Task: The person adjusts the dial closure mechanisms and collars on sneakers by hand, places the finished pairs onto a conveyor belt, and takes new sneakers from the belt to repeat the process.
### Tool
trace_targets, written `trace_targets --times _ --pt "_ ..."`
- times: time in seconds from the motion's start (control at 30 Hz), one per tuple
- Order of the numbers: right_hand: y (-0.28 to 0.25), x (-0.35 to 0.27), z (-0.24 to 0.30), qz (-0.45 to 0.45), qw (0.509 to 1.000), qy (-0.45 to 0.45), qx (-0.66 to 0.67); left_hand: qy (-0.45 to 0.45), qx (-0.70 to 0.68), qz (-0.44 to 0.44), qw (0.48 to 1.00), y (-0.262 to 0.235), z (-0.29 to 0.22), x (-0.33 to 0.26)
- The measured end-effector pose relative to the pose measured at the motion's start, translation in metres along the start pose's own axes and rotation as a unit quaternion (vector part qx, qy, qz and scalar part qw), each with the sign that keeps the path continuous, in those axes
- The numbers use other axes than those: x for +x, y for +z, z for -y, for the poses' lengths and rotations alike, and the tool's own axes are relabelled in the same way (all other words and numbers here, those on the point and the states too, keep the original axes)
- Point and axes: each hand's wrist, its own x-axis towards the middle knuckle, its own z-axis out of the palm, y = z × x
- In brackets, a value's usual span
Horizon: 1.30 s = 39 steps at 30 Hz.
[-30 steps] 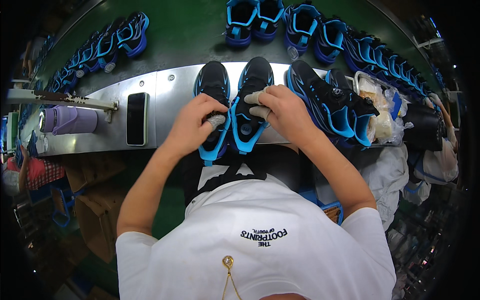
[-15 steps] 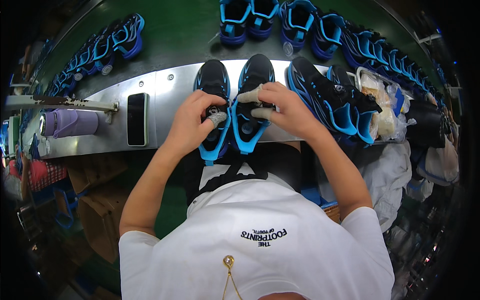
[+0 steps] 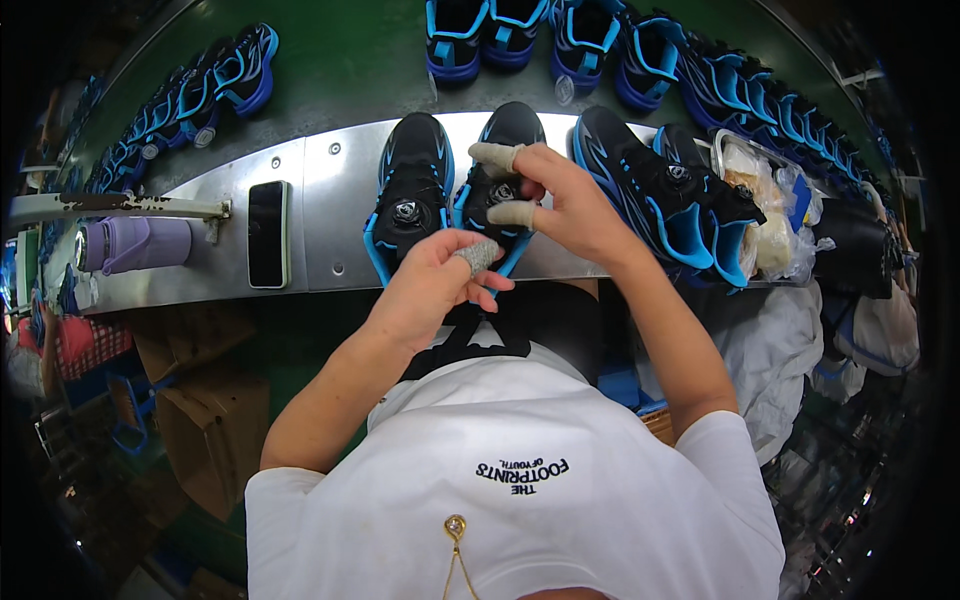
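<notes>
the right hand (image 3: 565, 205), fingertips taped, has a narrow grip on the round dial of the black and blue sneaker (image 3: 497, 190) lying on the curved metal worktop (image 3: 330, 200). the left hand (image 3: 435, 285) hovers just below, loosely curled, holding nothing. its twin sneaker (image 3: 410, 195) lies just beside it, dial untouched. two more sneakers (image 3: 670, 195) wait at right, so this looks midway. a dark phone (image 3: 268, 233) lies well apart.

Curved metal workbench (image 3: 330, 200) beside a green conveyor belt (image 3: 340, 70), cardboard boxes (image 3: 200, 420) on the dim floor below.
</notes>
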Motion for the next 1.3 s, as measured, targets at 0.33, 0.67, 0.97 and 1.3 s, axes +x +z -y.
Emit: trace_targets --times 0.33,0.67,0.97,1.3 --pt "-0.007 0.003 0.010 0.073 0.993 0.032 0.083 0.025 -0.105 -0.014 0.994 0.019 0.020 0.018" --pt "-0.001 0.007 0.000 0.059 0.995 -0.019 0.073 0.005 -0.120 -0.003 0.993 0.014 0.023 0.020" --pt "0.003 0.011 -0.008 0.084 0.983 -0.043 0.160 0.004 -0.139 -0.013 0.990 0.017 0.021 0.019" --pt "-0.001 0.013 -0.004 0.091 0.988 0.002 0.123 0.006 -0.153 -0.020 0.988 0.020 0.019 0.018"
